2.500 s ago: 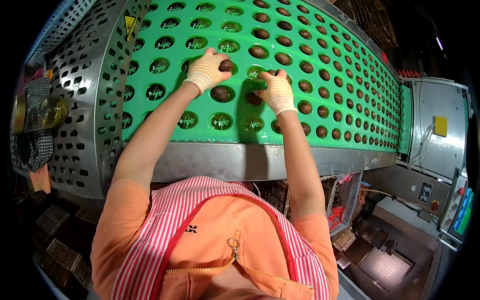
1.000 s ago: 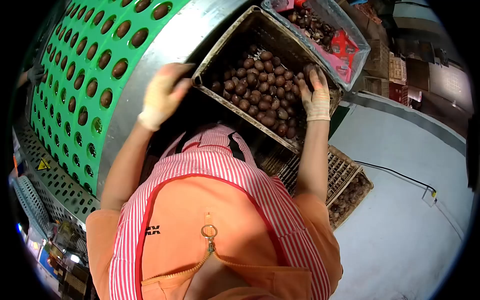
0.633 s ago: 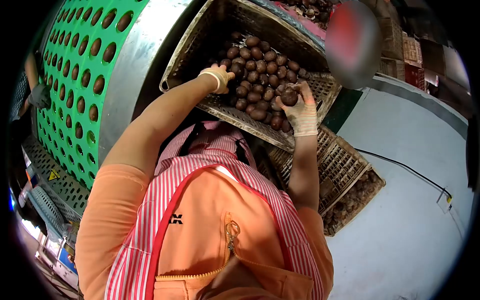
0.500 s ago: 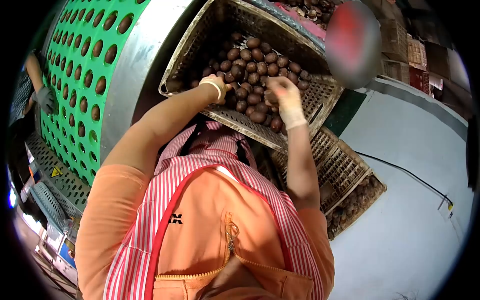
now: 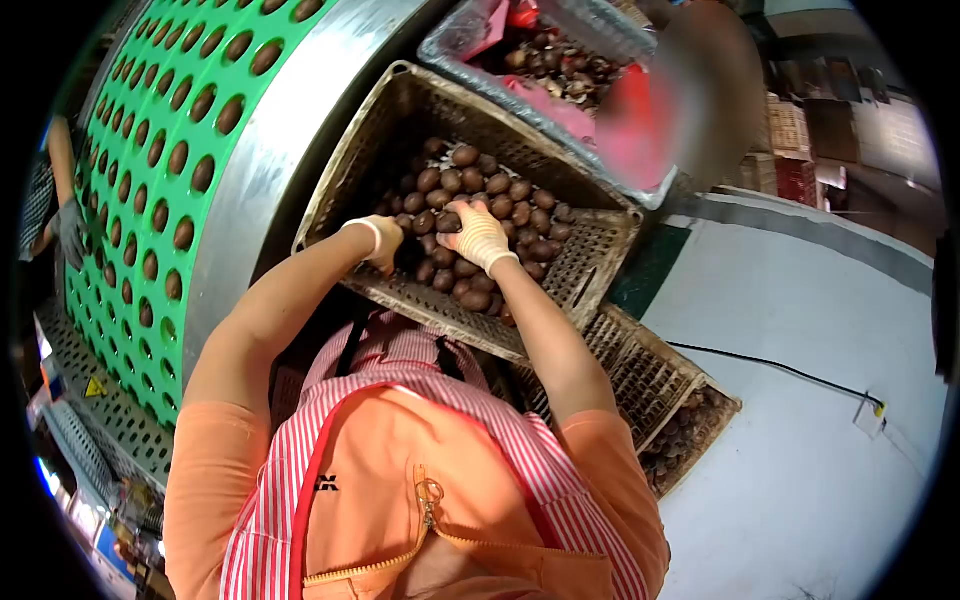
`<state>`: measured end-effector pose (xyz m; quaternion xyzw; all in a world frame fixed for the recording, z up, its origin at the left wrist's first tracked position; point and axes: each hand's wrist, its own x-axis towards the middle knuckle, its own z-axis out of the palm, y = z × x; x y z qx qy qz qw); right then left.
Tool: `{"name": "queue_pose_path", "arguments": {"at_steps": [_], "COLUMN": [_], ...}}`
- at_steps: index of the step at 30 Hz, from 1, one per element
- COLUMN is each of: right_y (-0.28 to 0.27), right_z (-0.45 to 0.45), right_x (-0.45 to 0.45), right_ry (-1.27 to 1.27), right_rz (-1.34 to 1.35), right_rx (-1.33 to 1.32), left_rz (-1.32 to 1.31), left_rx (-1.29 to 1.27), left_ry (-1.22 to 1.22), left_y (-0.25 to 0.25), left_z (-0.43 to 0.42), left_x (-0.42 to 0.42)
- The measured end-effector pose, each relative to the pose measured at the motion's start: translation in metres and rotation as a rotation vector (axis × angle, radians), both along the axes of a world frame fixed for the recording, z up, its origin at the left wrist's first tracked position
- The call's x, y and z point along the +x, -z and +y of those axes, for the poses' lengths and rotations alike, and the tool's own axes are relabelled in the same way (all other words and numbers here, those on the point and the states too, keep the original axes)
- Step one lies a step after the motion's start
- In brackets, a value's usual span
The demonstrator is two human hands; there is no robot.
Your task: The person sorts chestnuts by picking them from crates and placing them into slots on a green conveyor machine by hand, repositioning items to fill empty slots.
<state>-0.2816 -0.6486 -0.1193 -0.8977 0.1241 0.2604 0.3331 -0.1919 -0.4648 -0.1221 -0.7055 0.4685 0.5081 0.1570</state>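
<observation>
A worn brown plastic crate (image 5: 590, 285) in front of me holds many dark brown egg-shaped things (image 5: 520, 215). My right hand (image 5: 478, 235), in a pale striped glove, reaches into the middle of the pile. Its fingers close round one dark brown egg-shaped thing (image 5: 449, 223). My left hand (image 5: 384, 243), gloved too, is down at the near left part of the crate, beside the pile. Its fingers curl downward, and whatever lies under them is hidden in shadow.
To the left, a green perforated conveyor (image 5: 140, 170) carries similar brown things in its holes, with a metal guard (image 5: 265, 130) alongside. Another person's gloved hand (image 5: 70, 235) is at its far edge. A lined grey bin (image 5: 450, 45) stands behind the crate; another crate (image 5: 650, 370) lies lower right.
The view has shifted, showing more of the grey bin. My right hand has moved left across the pile towards my left hand. My left hand remains at the crate's near left part.
</observation>
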Motion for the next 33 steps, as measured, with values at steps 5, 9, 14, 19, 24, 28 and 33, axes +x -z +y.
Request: {"name": "queue_pose_path", "arguments": {"at_steps": [5, 9, 14, 19, 24, 28, 33], "right_y": [-0.094, -0.101, -0.086, -0.143, -0.121, -0.077, -0.027], "right_z": [-0.043, -0.124, -0.163, -0.146, -0.146, -0.104, -0.013], "right_x": [0.029, 0.093, 0.203, 0.153, 0.050, -0.020, -0.041], "right_ry": [0.284, 0.668, 0.888, 0.930, 1.046, 0.769, -0.072], "right_rz": [-0.530, -0.844, -1.075, -0.890, -0.699, -0.335, 0.120], "right_rx": [0.403, 1.038, 0.418, 1.086, 1.594, 0.924, 0.161], "left_rz": [0.064, 0.205, 0.191, 0.129, -0.074, -0.086, 0.362], "left_rx": [0.112, 0.120, 0.023, -0.416, -0.171, 0.014, 0.173], "left_ry": [0.009, -0.264, -0.367, -0.440, -0.639, -0.500, -0.422], "left_y": [0.007, -0.007, -0.014, -0.023, -0.013, -0.009, -0.015], "left_z": [-0.010, -0.002, 0.012, 0.024, 0.011, 0.000, -0.021], "left_x": [-0.002, 0.011, 0.011, 0.015, 0.030, 0.023, 0.026]}}
